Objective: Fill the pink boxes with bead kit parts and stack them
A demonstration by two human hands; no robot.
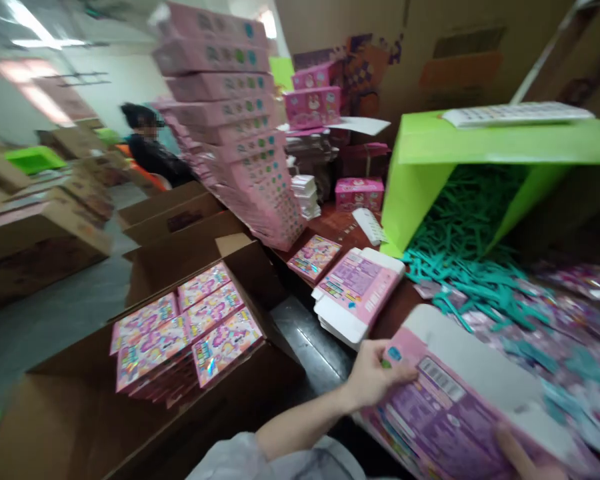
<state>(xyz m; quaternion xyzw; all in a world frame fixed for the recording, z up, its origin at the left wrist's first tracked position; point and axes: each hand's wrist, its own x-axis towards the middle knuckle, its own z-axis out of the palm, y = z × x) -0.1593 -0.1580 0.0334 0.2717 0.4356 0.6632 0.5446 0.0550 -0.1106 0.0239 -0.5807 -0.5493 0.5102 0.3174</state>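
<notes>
My left hand [373,375] grips the near left corner of a flat pink carton [440,407] with a barcode and purple print, held at the table's front edge. My right hand [523,457] shows only as fingertips at the bottom, pressed on the same carton's lower right side. Just beyond lies another flat pink carton [357,290] with white flaps. A small pink pack [314,257] rests farther back on the table.
An open cardboard box [70,413] at left holds rows of pink packs [185,333]. A tall leaning stack of pink boxes [235,120] rises behind. A green bin [485,150] on its side spills teal sticks [460,260]. Another person [153,150] sits far left.
</notes>
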